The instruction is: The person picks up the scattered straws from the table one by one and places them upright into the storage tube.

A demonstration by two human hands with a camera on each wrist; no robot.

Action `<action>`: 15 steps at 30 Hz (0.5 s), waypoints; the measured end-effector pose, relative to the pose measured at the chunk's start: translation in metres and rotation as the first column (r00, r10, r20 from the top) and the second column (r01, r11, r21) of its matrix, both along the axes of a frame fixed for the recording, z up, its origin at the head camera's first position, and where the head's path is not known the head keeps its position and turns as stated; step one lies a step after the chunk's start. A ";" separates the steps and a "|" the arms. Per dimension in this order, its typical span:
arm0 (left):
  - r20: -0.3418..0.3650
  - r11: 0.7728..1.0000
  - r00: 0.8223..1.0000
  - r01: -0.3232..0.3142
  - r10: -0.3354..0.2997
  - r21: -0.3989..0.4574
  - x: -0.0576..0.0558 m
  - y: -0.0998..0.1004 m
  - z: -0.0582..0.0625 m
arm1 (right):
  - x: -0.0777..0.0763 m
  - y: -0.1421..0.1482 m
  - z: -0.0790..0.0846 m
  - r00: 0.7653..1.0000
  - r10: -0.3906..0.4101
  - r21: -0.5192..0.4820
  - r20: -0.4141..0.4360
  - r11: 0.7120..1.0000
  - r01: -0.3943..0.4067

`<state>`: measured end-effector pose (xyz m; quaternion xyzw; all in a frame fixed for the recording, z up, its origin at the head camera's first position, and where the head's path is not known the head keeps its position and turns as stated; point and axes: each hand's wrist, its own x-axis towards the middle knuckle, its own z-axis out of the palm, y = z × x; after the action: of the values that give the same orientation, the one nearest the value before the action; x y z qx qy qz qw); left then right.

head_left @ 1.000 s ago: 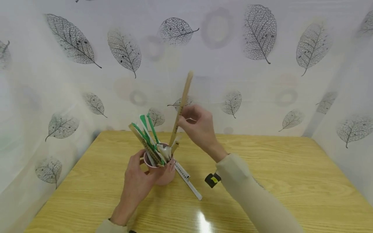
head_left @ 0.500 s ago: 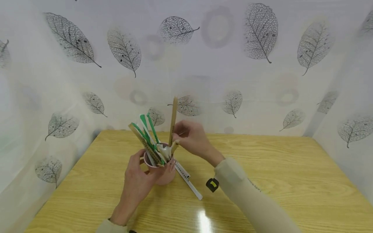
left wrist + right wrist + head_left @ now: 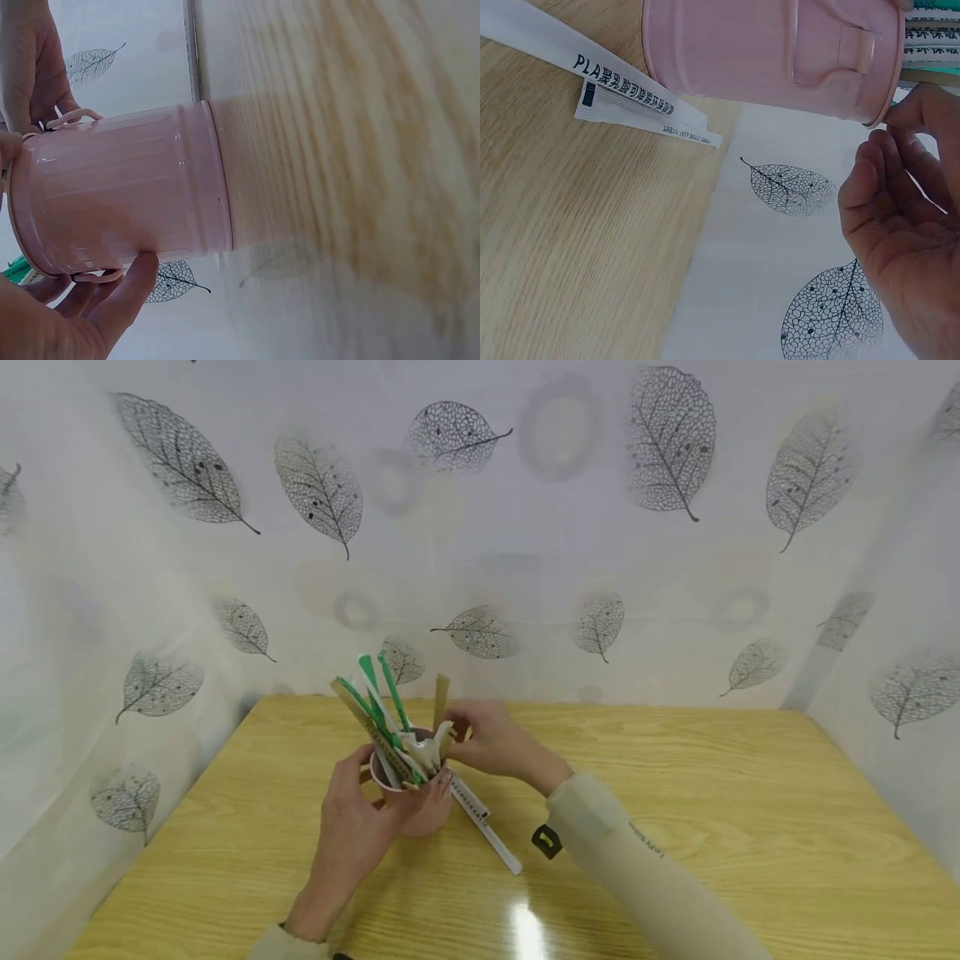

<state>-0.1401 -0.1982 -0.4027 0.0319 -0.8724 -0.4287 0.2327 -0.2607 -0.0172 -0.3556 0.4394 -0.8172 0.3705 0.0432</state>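
A pink metal pail [image 3: 427, 814] stands upright on the table, filled with paper-wrapped straws [image 3: 375, 710] in green, white and brown. My left hand [image 3: 352, 818] grips it from the left, thumb across the front near the rim; in the left wrist view, its fingers [image 3: 124, 300] lie against the pail's side by a handle loop. At the far right rim, my right hand [image 3: 491, 743] pinches a brown paper-wrapped straw [image 3: 441, 697], whose lower part is inside the pail. The right wrist view has that hand [image 3: 915, 195] with fingertips right at the rim.
White paper-wrapped straws [image 3: 491, 839] lie on the wooden table [image 3: 712, 810] just right of the pail; their printed wrappers [image 3: 622, 94] show in the right wrist view. A leaf-patterned curtain [image 3: 540, 543] closes off the table's back and sides.
My right hand has moved down and left to the rim, lowering the brown straw into the pail until only its top stands out. The left hand keeps its grip on the pail.
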 end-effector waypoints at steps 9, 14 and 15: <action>0.008 1.000 1.000 0.005 -0.005 0.005 0.000 0.001 -0.001 | -0.003 0.014 -0.007 0.995 0.004 -0.033 0.103 0.999 -0.001; -0.003 1.000 1.000 -0.004 0.004 -0.006 0.001 0.000 -0.001 | -0.005 0.021 -0.017 0.999 -0.034 0.110 0.042 0.994 0.029; -0.004 1.000 1.000 -0.003 0.002 -0.007 0.001 0.000 -0.001 | -0.005 0.021 -0.021 0.999 -0.040 0.160 0.031 0.987 0.034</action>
<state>-0.1394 -0.1982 -0.4042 0.0313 -0.8734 -0.4253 0.2351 -0.2659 0.0037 -0.3763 0.4197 -0.8528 0.3107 0.0007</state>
